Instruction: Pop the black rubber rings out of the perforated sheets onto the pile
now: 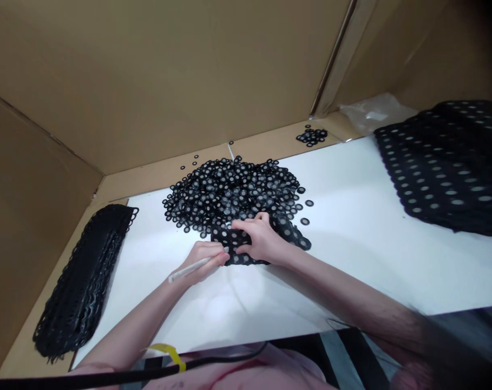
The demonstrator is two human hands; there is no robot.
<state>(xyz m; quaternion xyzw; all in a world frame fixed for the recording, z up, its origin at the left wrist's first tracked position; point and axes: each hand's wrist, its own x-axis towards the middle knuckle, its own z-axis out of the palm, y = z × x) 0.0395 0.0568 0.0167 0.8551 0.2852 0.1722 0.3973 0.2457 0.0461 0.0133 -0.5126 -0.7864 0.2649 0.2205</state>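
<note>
My left hand [205, 261] is closed around a slim white pen-like stick [189, 269], its fingertips at the left edge of a black sheet with rows of pale round dots [246, 255]. On top of that sheet lies my right hand [262, 238], thumb and fingers bent and gripping it. Part of the sheet shows to the right of my fingers, folded or bunched. Just behind both hands spreads a large heap of small black rings with pale centres [233, 189]. The stick's working tip is hidden by my left fingers.
On the left lies a stack of black perforated strips [85, 281]. A large black dotted sheet [444, 168] covers the right side of the white board [351, 260]. A small ring pile [312, 135] and clear plastic bag [378, 112] sit near the cardboard wall [168, 76].
</note>
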